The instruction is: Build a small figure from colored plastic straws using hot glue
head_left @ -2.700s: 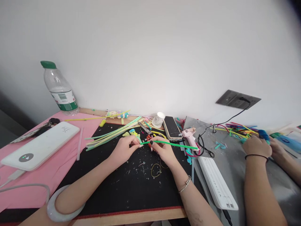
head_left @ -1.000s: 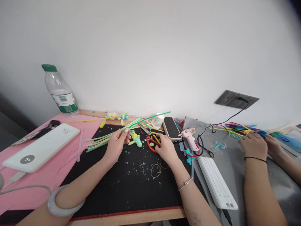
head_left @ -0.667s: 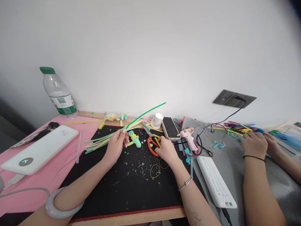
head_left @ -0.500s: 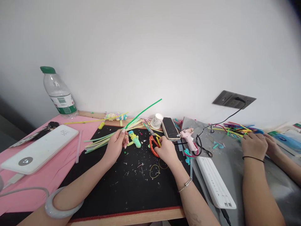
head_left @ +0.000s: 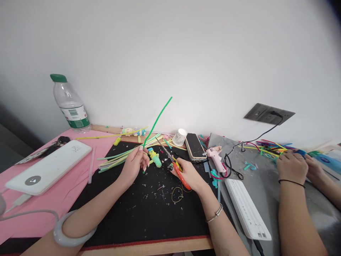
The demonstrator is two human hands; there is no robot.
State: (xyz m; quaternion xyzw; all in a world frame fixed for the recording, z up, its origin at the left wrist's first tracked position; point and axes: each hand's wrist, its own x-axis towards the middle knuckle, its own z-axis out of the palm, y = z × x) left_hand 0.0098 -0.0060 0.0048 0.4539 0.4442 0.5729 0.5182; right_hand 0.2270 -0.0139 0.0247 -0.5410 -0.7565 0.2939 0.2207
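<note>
My left hand (head_left: pixel 137 160) pinches a green pipe cleaner (head_left: pixel 159 116) near its lower end, and the stem rises up and to the right. Orange-handled scissors (head_left: pixel 179 174) are in my right hand (head_left: pixel 190 174), their blades pointing up and left toward the pipe cleaner but apart from it. Between the hands a small yellow, blue and mint pipe-cleaner figure (head_left: pixel 154 158) lies on the black mat (head_left: pixel 149 220). A bundle of pale green and yellow pipe cleaners (head_left: pixel 113 161) lies behind my left hand, partly covered by it.
A paper cup (head_left: pixel 179 137), a phone (head_left: pixel 195 146) and a pink glue gun (head_left: pixel 216 160) stand or lie at the back right. White power banks (head_left: pixel 247 209) flank the mat. A bottle (head_left: pixel 70 105) is at left. Another person's hands (head_left: pixel 293 167) work at right.
My right hand has lifted the scissors off the mat and turned them toward the left. The green pipe cleaner in my left hand now stands steeper. The view has shifted slightly.
</note>
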